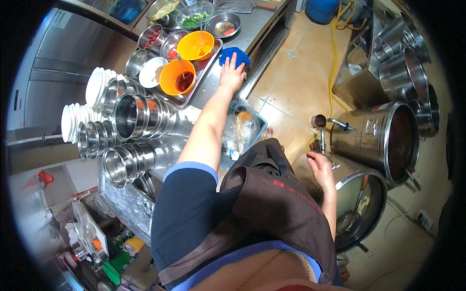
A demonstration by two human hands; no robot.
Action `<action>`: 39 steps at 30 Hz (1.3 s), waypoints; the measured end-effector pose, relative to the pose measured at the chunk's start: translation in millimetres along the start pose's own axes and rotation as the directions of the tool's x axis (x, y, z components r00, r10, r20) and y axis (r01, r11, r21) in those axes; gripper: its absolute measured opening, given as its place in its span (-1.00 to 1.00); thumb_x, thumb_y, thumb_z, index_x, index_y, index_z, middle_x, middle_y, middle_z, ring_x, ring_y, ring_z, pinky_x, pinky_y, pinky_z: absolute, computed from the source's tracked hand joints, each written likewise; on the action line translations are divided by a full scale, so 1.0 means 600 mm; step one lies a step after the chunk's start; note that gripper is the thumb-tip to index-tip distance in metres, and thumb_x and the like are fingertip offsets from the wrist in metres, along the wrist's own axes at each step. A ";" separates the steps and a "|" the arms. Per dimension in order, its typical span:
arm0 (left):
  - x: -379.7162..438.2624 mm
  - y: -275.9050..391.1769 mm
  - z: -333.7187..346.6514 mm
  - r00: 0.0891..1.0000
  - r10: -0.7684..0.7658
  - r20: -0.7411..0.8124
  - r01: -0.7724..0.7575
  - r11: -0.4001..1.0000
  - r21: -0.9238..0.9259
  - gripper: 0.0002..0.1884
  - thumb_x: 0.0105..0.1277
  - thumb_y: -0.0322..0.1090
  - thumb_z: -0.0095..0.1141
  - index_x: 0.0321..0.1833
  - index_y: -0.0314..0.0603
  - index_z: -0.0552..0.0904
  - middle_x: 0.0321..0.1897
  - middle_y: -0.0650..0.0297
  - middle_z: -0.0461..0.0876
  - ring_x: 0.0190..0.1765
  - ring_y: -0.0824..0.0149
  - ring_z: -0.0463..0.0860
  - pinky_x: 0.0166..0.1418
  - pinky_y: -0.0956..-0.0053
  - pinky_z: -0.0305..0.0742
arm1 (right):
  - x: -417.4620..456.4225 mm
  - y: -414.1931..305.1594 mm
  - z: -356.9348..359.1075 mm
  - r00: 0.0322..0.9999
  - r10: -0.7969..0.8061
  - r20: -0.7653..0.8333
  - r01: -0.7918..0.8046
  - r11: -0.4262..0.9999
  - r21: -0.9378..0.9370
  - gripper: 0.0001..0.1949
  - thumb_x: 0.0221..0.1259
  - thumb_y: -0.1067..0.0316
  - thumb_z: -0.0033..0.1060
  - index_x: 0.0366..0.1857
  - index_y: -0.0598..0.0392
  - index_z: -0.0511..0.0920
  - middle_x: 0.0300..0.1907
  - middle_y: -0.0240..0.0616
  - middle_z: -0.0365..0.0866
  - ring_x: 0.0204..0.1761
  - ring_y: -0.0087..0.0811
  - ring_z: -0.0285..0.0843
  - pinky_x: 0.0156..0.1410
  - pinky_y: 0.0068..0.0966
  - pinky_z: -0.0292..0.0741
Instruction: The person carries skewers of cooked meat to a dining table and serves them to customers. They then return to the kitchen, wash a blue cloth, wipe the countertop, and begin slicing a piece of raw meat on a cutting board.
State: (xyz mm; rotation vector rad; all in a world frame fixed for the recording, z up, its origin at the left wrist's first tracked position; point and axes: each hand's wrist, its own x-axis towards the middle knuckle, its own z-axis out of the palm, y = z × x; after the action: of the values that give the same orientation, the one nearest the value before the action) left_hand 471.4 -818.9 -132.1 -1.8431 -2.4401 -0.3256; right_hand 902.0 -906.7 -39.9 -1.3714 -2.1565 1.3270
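Observation:
My left hand (233,72) reaches forward with its fingers spread flat on top of a blue cloth (227,54), on the bare front strip of a steel worktable (207,85). Just left of it, an orange bowl (187,39) and a second orange bowl (165,78) of dark red sauce sit on a metal tray (198,82), each with a spoon. My right hand (322,169) hangs at my side, its fingers loosely bent and apart, with nothing visible in it. Close by is a large steel pot (380,203) of pale liquid, holding a long-handled strainer (349,222).
Stacked steel bowls (125,116) and white bowls (96,87) stand on the left. A cleaver (235,7) lies at the table's far end. Another lidless steel pot (358,131) with a tap stands on my right. A yellow hose (332,69) crosses the tiled floor. A lined bin (260,125) sits below the table.

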 end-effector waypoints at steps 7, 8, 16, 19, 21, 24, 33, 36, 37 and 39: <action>0.037 -0.001 -0.012 0.990 -0.137 -0.024 0.136 0.991 -0.010 -0.79 0.21 -0.18 0.09 -0.13 0.00 0.54 0.32 0.10 0.21 0.00 0.04 0.45 0.06 0.18 0.44 | 0.176 -0.003 -0.055 0.970 0.025 0.240 -0.043 0.997 0.068 -0.76 0.21 0.33 0.11 -0.09 0.19 0.55 -0.17 -0.09 0.61 -0.09 -0.27 0.57 0.02 -0.48 0.45; 0.036 -0.007 -0.006 0.979 -0.198 -0.044 0.197 0.980 -0.030 -0.84 0.23 -0.23 0.06 -0.19 -0.07 0.50 0.29 0.10 0.26 -0.08 0.04 0.49 0.00 0.21 0.47 | 0.215 -0.006 -0.060 0.964 0.027 0.266 -0.050 0.996 0.080 -0.76 0.22 0.33 0.11 -0.09 0.19 0.55 -0.16 -0.11 0.61 -0.09 -0.30 0.58 0.02 -0.49 0.45; -0.065 -0.043 -0.059 0.782 -0.611 0.123 0.623 0.773 -0.124 -0.88 0.20 -0.41 -0.11 -0.22 -0.22 0.41 0.19 0.00 0.37 -0.07 -0.05 0.55 0.00 0.15 0.47 | 0.475 -0.120 -0.094 0.878 -0.123 0.462 0.128 0.992 0.020 -0.73 0.28 0.28 0.06 -0.04 0.18 0.53 -0.10 -0.20 0.61 -0.02 -0.43 0.54 0.07 -0.52 0.42; -0.112 -0.041 -0.065 0.714 -0.693 0.099 0.700 0.710 -0.077 -0.89 0.18 -0.45 -0.12 -0.23 -0.21 0.41 0.13 -0.01 0.41 -0.12 -0.05 0.57 -0.05 0.14 0.48 | 0.526 -0.158 -0.080 0.821 -0.159 0.548 0.172 0.985 0.028 -0.74 0.28 0.29 0.07 -0.06 0.18 0.54 -0.11 -0.19 0.61 -0.03 -0.43 0.54 0.08 -0.54 0.41; -0.132 -0.036 -0.060 0.686 -0.727 0.035 0.727 0.685 -0.039 -0.90 0.17 -0.47 -0.11 -0.24 -0.20 0.41 0.06 -0.05 0.45 -0.18 -0.06 0.59 -0.09 0.15 0.49 | 0.553 -0.144 -0.061 0.756 -0.196 0.624 0.189 0.979 0.079 -0.75 0.27 0.29 0.07 -0.07 0.17 0.55 -0.12 -0.19 0.62 -0.05 -0.42 0.54 0.08 -0.54 0.41; -0.152 -0.038 -0.057 0.614 -0.787 0.052 0.788 0.616 0.016 -0.89 0.16 -0.47 -0.10 -0.25 -0.25 0.41 -0.12 -0.11 0.52 -0.19 -0.05 0.58 -0.11 0.15 0.48 | 0.586 -0.144 -0.064 0.614 -0.197 0.764 0.227 0.972 0.068 -0.75 0.29 0.31 0.05 -0.05 0.18 0.54 -0.12 -0.22 0.62 -0.04 -0.45 0.52 0.10 -0.56 0.39; -0.126 -0.046 -0.053 0.122 -0.991 0.060 0.992 0.123 0.025 -0.75 0.22 -0.34 -0.04 -0.12 -0.36 0.39 -0.16 -0.19 0.55 -0.06 -0.12 0.57 0.02 0.14 0.47 | 0.751 -0.065 -0.195 0.578 -0.306 0.756 0.237 0.950 0.203 -0.76 0.24 0.30 0.11 -0.08 0.16 0.56 -0.16 -0.18 0.60 -0.11 -0.37 0.56 0.00 -0.50 0.47; -0.069 0.005 -0.074 -0.040 -0.994 -0.105 0.984 -0.021 -0.175 -0.41 0.06 -0.23 0.26 0.05 -0.31 0.24 -0.06 -0.18 0.50 0.01 -0.14 0.53 0.11 0.16 0.40 | 0.816 -0.043 -0.287 0.664 -0.228 0.712 0.253 0.965 0.073 -0.76 0.24 0.31 0.11 -0.07 0.16 0.55 -0.15 -0.18 0.61 -0.09 -0.41 0.55 0.02 -0.55 0.44; -0.068 0.013 -0.068 -0.096 -0.982 -0.160 0.976 -0.061 -0.210 -0.28 -0.01 -0.19 0.35 0.11 -0.28 0.18 -0.02 -0.18 0.48 0.03 -0.14 0.51 0.13 0.17 0.38 | 0.833 -0.028 -0.316 0.692 -0.206 0.692 0.261 0.965 0.026 -0.76 0.24 0.32 0.11 -0.07 0.16 0.55 -0.15 -0.19 0.62 -0.09 -0.43 0.55 0.03 -0.56 0.44; -0.084 0.005 -0.047 -0.104 -0.983 -0.152 0.977 -0.073 -0.200 -0.17 -0.02 -0.21 0.34 0.24 -0.20 0.09 0.04 -0.17 0.48 0.07 -0.13 0.51 0.15 0.17 0.38 | 0.861 0.003 -0.365 0.732 -0.168 0.660 0.216 0.976 0.009 -0.76 0.25 0.33 0.10 -0.06 0.18 0.55 -0.15 -0.21 0.63 -0.09 -0.46 0.55 0.04 -0.59 0.43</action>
State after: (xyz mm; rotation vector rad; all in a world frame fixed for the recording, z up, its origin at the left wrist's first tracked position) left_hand 486.3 -871.3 -113.1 0.5917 -2.9575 -0.5506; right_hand 771.3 -360.8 -43.6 -0.6977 -2.7048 1.8641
